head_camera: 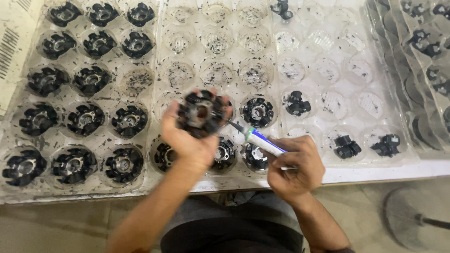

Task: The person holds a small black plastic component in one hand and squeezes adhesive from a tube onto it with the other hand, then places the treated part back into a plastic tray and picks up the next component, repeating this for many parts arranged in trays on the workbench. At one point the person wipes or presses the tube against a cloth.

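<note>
Above the clear tray [154, 70], my left hand [187, 140] clamped a black rotor-like part [202, 114], blurred, while my right hand [295, 166] gripped a tube [260, 140]; steadying the part kept its nozzle apparently on target.

White bench [375, 173] with clear plastic pocket trays [323, 70] side by side

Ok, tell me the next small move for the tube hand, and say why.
Probably ease the right hand left so the tube nozzle meets the black round part held up by the left hand. The tip already points at its edge, just short of it, though blur hides whether they touch.
</note>
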Demonstrator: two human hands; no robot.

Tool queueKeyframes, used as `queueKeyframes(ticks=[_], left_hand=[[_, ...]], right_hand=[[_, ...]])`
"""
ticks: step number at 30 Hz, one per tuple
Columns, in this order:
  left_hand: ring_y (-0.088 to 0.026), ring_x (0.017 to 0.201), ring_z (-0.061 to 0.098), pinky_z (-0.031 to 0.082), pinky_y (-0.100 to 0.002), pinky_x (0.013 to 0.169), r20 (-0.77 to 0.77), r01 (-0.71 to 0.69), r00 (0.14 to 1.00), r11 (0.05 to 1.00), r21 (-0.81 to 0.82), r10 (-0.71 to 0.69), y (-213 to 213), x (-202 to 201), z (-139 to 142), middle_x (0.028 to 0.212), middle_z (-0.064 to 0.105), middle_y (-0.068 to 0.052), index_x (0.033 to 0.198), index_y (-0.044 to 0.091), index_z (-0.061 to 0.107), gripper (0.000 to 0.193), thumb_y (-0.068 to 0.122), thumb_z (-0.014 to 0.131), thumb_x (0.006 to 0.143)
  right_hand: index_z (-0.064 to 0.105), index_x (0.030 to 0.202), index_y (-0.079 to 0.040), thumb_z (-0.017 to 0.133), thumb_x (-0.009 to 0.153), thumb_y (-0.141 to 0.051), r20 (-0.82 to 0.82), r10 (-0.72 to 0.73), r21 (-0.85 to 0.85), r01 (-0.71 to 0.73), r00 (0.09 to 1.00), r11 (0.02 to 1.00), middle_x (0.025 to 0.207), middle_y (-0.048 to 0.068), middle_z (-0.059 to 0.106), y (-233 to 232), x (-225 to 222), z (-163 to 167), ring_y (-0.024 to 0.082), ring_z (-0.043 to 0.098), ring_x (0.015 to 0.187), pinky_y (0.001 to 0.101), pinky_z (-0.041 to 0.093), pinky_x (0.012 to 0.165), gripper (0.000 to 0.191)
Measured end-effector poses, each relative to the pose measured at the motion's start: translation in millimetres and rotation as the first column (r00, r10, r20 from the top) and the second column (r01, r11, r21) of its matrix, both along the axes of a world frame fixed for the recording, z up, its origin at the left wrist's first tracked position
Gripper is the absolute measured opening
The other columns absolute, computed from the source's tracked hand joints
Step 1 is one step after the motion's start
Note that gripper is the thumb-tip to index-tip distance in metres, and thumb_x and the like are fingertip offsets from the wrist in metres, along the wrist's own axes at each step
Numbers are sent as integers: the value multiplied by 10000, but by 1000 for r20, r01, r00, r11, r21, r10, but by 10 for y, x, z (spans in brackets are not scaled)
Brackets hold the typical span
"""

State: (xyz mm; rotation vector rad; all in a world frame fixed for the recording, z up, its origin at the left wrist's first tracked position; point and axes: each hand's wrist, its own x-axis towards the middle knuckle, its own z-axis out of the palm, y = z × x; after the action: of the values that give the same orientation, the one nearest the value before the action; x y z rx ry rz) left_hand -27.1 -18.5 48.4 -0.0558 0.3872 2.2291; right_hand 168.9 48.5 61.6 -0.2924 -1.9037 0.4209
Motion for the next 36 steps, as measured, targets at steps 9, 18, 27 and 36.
queueKeyframes(ticks=[9, 18, 27, 36], left_hand=[[-285, 830, 762, 654, -439, 691, -543, -481, 803, 805, -347, 246, -192, -2579, -463, 951, 714, -106, 1073, 68, 633, 406, 430, 540, 915], [-329, 806, 689, 551, -467, 744, -539, -905, -179, 353, -238, -823, -103, -3091, -904, 929, 761, -177, 1061, 169, 842, 203, 139, 693, 926], [-554, 1406, 261, 218, -706, 1094, -258, -973, -219, 232, -21, -941, 636, -3407, -1028, 1423, 496, -379, 1096, 44, 805, 643, 639, 578, 1014], [-484, 1236, 481, 412, -611, 1016, -435, -925, 6, 160, -345, -900, 796, -3021, -624, 1232, 596, -296, 1231, 14, 681, 640, 587, 521, 996]], right_hand=[[525, 821, -59, 846, 766, 109, 55, -14, -67, 17, 998, 998, 957, 177, 716, 149, 207, -40, 247, 684, 842, 310, 502, 694, 366], [522, 790, -59, 843, 743, 96, 68, 39, -95, -33, 997, 995, 912, 164, 699, 179, 74, -197, 248, 693, 810, 318, 518, 691, 359], [541, 800, -55, 832, 749, 95, 84, 49, -153, -36, 995, 988, 882, 163, 706, 158, -13, -236, 244, 706, 820, 323, 528, 695, 331], [572, 913, -40, 812, 874, 44, -87, 64, -298, -87, 994, 951, 981, 155, 710, 122, 72, -426, 233, 733, 955, 289, 578, 772, 257]])
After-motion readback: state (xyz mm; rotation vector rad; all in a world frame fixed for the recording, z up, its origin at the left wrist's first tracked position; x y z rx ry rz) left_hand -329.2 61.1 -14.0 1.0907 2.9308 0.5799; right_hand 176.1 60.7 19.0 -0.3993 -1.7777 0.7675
